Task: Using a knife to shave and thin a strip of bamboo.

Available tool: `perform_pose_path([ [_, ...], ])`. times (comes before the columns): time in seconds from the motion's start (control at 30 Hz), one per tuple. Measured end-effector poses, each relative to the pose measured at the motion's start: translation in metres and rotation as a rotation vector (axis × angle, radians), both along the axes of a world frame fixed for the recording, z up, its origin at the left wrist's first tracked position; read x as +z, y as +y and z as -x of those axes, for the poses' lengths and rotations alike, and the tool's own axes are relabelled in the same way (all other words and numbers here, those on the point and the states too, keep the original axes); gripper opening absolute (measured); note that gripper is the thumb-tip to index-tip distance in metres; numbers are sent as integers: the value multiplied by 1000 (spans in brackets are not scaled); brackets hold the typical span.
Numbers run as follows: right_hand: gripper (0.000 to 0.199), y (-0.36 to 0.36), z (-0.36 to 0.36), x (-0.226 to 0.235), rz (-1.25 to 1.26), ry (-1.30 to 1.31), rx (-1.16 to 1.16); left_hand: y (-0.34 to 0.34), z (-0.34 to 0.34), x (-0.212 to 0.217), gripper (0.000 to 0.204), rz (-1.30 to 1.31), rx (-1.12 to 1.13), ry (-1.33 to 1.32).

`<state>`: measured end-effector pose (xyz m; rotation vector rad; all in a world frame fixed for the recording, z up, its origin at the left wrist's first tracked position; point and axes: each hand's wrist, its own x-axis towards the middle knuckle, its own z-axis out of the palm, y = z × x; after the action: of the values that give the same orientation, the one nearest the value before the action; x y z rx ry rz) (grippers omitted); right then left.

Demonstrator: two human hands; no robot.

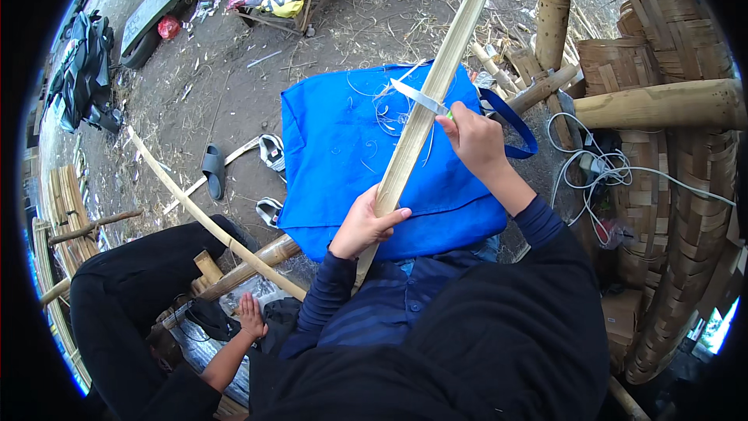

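Knife (418,97) shaving bamboo strip (425,101).

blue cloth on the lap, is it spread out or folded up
Spread out: the blue cloth lies flat over the lap, corners showing, under the bamboo strip.

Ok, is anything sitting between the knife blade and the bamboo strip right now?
Nothing visible. The right hand holds the knife with its blade laid directly against the bamboo strip, and the left hand grips the strip lower down, over the blue cloth.
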<state>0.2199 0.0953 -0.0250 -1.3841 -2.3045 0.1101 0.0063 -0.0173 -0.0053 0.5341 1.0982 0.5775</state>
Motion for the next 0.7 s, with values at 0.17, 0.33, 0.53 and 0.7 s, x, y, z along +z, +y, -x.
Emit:
perform_pose_path([
  [0.17,36,-27,10,-3,60,14,250,2,5,-7,51,38,34,-110],
  [0.33,34,31,-31,3,-25,-53,-184,-9,2,-3,45,66,-5,-119],
  [0.53,38,-13,-10,5,-22,-68,288,-4,7,-7,46,99,23,-160],
  [0.7,36,18,-23,9,-124,-142,164,-2,2,-1,55,-23,17,-50],
])
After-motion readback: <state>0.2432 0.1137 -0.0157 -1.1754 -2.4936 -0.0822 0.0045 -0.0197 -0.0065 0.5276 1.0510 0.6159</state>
